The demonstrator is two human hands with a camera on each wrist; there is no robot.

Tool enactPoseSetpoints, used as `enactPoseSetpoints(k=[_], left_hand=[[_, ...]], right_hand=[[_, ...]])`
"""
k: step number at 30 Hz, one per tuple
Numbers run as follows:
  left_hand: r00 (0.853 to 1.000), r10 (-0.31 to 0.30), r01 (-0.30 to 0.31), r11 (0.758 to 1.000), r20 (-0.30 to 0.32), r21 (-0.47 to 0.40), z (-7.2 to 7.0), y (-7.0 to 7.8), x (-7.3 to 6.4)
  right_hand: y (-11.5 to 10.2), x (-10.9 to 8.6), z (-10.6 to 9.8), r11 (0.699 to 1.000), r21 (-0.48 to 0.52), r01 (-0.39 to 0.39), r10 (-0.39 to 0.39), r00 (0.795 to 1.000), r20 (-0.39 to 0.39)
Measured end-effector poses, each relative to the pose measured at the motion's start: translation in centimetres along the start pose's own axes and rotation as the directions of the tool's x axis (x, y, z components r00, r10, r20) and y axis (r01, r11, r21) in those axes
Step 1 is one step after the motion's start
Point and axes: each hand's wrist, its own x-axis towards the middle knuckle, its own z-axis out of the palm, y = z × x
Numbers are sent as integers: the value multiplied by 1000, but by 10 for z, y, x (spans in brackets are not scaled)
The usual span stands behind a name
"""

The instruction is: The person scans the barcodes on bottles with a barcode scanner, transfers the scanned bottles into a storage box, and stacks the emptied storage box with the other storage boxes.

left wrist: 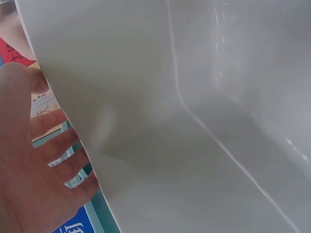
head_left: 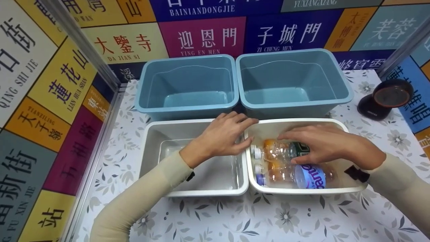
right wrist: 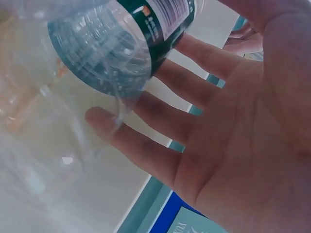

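Note:
In the head view my right hand (head_left: 327, 143) reaches into the right white bin (head_left: 305, 191), thumb and fingers spread about a clear plastic bottle with a dark green label (head_left: 298, 149). The right wrist view has its fairly straight fingers (right wrist: 150, 150) alongside that bottle. Nearer the front lies a bottle with a blue-and-pink label (head_left: 310, 176) and a purple cap; amber-tinted clear bottles with white caps lie beside it. My left hand (head_left: 223, 134), holding nothing, hovers over the left white bin (head_left: 208, 193), fingers loosely spread across the adjoining rims.
Two blue-green bins, one left (head_left: 186, 110) and one right (head_left: 295, 103), stand behind the white ones. A dark round-headed device (head_left: 383, 101) stands at the back right of the floral-covered table (head_left: 252, 218). Sign-patterned panels (head_left: 201, 37) enclose the back and sides.

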Motion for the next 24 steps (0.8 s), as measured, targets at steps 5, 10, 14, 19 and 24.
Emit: enactPoseSetpoints(k=[5,10,14,19,24], left_hand=[[1000,-6,6,999,4,-35,3,1,-2],[1000,-3,3,999,-7,-36,5,1,-1],[1000,-5,4,999,-9,-34,5,0,-1],[1000,-6,6,999,-6,-41,4,0,-1],[1000,-7,6,999,-9,-45,3,-1,-1]], right_hand=[[0,-2,3,998,55,-4,3,1000,21],[1,-1,4,997,71,-13,10,999,43],[2,-1,1,998,62,-4,3,1000,20],[2,-5,-5,999,39,9,-9,1000,-22],[1,-8,-10,997,75,-18,22,998,-60]])
